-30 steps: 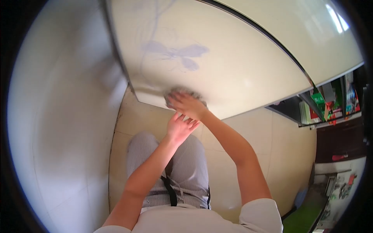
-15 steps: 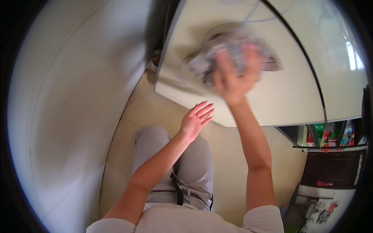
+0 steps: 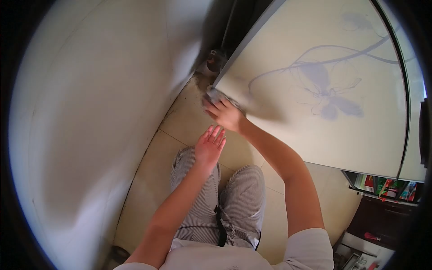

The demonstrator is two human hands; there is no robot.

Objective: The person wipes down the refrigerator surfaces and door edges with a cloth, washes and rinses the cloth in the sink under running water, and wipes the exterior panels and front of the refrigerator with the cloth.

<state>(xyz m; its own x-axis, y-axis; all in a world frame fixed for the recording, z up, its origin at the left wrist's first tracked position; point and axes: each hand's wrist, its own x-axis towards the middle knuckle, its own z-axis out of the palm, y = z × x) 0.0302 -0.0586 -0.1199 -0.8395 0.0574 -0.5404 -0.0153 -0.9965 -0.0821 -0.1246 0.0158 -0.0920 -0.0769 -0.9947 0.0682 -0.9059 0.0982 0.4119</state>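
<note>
One cloth (image 3: 213,95): grey, patterned, bunched and blurred, right at the near-left corner of the pale panel (image 3: 279,139), lapping over its edge!
Right hand (image 3: 228,116): holding that cloth, fingers draped across it, tips too smeared to read, arm reaching well across from the side.
Left hand (image 3: 209,147): nothing in it, fingers straight and slightly apart, hanging just beside the right hand, over the near knee.
Pale panel: glossy cream, a purple-grey flower (image 3: 330,96) with its long stem sweeping across, and a dark strip (image 3: 403,85) curving down the far side.
Shadowy gap: a small reddish-brown object (image 3: 212,63) sits between wall (image 3: 94,117) and panel, too dim to name.
Underneath: cream floor tiles (image 3: 177,123), thin seams showing.
Lap: finely striped trousers (image 3: 245,191), knees bent, a black strap (image 3: 221,227) lying between the thighs.
Far right: a shelf packed with colourful items (image 3: 389,188), and a dark cabinet front (image 3: 373,218) near it.
</note>
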